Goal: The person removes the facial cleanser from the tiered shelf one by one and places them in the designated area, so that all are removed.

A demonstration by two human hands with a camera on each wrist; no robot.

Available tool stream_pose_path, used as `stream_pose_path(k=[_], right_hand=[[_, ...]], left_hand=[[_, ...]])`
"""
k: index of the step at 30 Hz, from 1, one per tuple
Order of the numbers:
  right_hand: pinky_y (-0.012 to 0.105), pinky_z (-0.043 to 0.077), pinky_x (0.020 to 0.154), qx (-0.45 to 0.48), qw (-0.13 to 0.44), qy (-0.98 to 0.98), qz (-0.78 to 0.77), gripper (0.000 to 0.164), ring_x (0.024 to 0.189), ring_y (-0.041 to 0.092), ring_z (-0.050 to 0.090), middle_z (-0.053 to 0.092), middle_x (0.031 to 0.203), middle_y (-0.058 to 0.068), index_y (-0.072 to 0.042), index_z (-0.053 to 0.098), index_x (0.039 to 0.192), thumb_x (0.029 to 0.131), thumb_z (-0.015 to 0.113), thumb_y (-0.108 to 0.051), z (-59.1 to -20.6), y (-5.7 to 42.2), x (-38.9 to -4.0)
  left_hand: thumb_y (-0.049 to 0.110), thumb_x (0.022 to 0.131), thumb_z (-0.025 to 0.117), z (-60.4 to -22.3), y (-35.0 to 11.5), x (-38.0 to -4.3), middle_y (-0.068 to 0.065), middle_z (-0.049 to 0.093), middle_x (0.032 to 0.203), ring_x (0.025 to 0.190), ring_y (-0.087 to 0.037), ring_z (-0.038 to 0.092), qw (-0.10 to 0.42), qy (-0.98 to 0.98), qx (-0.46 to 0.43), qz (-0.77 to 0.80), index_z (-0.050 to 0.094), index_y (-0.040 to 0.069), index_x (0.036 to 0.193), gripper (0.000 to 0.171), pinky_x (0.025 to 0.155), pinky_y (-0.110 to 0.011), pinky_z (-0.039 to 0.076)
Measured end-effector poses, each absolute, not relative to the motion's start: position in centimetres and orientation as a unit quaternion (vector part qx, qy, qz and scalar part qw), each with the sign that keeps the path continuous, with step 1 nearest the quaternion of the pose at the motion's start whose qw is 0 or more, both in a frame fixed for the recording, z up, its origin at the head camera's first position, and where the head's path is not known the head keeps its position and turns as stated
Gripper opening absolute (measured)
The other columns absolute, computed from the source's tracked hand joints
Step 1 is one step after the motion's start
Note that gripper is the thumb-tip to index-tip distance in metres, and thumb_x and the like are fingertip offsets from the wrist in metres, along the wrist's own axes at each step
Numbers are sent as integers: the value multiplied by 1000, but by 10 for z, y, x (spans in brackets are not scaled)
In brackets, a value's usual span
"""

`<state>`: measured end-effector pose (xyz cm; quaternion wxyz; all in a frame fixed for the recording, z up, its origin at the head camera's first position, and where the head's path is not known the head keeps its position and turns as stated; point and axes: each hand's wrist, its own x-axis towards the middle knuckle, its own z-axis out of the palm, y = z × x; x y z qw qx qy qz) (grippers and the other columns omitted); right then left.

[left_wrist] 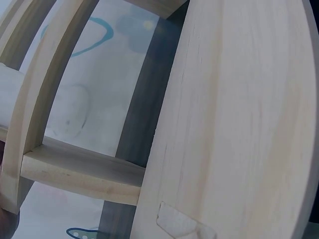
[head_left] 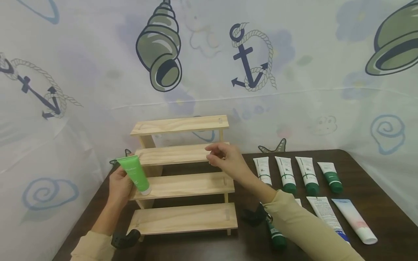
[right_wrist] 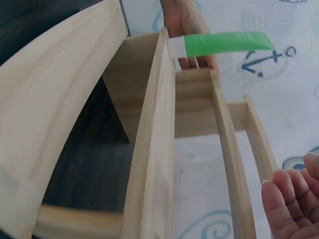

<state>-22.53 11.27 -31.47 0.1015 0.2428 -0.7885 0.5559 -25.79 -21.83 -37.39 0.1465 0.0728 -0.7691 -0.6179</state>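
Observation:
A green squeeze tube (head_left: pixel 134 174) with a white cap tilts at the left end of the second-lowest tier of the wooden shelf (head_left: pixel 183 217). My left hand (head_left: pixel 119 185) holds the tube from behind, its fingers partly hidden by it. From the far side, the right wrist view shows the tube (right_wrist: pixel 227 44) cap-first at the tier's edge. My right hand (head_left: pixel 228 159) hovers in front of the upper tiers near their right end, fingers loosely bent with nothing in them. Its curved fingers (right_wrist: pixel 286 199) appear at the lower right of the right wrist view.
Several white tubes with green caps, such as one tube (head_left: pixel 307 175), lie on the dark table (head_left: pixel 330 156) to the right. A white-and-blue tube (head_left: pixel 326 215) and a pale pink-and-blue tube (head_left: pixel 354 219) lie nearer. My right forearm passes over some of them. A patterned curtain (head_left: pixel 209 72) hangs behind.

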Motion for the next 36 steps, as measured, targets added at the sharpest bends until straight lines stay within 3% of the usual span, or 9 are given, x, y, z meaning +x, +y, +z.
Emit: stream_pose_path(k=[10,36], right_hand=[[23,58,70,238,69,-757,605,24,80,33,67,66,88,18,3,62,111,89,62,-5,-318,78,-228],[15,52,75,245,37,-698,671,37,82,7,60,65,98,17,-1,60,118,83,71,-9,-315,-23,-226]], left_hand=[[15,91,62,-374,-217,-257,-4,41,147,140,-17,31,147,-757,71,-633,56,-5,123,38,116,-35,27],[6,92,58,-373,-217,-258,-7,39,148,140,-21,29,150,-755,64,-636,53,-7,126,37,118,-36,22]])
